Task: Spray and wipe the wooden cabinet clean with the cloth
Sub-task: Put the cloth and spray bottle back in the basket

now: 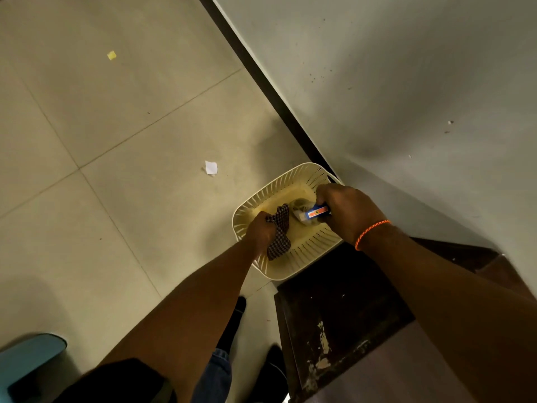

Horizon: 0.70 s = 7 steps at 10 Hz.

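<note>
A cream slotted plastic basket (296, 177) stands on the floor against the wall. Over it, my left hand (260, 231) is closed on a dark checked cloth (280, 231) that hangs down into the basket. My right hand (347, 210) grips a spray bottle (315, 213) with a blue and orange label, lying tilted inside the basket. The dark wooden cabinet (343, 324) is at the lower right, just beside the basket; its top is scuffed with pale patches. An orange thread circles my right wrist.
The floor is pale tile with a white paper scrap (211, 167) and a yellow scrap (111, 55) on it. A white wall (406, 82) with a dark skirting runs along the right. A light blue object (29, 359) sits at the lower left. My dark shoes stand near the cabinet.
</note>
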Available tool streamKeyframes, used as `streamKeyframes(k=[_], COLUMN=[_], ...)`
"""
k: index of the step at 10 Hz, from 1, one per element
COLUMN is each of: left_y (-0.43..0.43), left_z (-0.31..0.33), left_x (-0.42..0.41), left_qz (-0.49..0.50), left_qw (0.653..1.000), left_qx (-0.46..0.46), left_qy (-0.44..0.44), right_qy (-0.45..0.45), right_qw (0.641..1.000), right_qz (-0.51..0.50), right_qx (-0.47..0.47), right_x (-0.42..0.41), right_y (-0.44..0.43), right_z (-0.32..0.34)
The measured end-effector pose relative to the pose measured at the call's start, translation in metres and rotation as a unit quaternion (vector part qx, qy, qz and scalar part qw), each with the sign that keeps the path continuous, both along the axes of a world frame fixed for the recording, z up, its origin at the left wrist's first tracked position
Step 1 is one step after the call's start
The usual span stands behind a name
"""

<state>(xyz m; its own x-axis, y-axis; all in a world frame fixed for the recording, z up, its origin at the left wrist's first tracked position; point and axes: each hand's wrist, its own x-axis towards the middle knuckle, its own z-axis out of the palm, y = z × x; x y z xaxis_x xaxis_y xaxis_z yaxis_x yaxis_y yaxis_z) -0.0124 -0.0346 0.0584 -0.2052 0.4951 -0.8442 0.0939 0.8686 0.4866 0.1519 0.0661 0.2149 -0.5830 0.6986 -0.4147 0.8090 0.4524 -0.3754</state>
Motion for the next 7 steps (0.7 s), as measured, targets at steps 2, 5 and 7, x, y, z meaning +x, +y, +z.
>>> streamKeyframes(k=[2,5,7], left_y=[0.001,-0.020,-0.021], left_z=[-0.024,-0.051,-0.031], left_x=[-0.003,0.002,0.003], left_qz=[-0.117,-0.304,-0.306], left_qw=[0.988,0.937,0.932], left_qx=[0.031,-0.062,0.017], left_qy=[0.100,0.159,0.192], right_qy=[-0.003,-0.017,-0.032], right_qw=[0.999,0.997,0.995], right_qz=[0.035,0.061,0.074], right_qx=[0.033,0.049,0.065], right_x=[0.000,0.000,0.002], right_y=[0.005,0.001,-0.011], right_z=[0.000,-0.002,0.015])
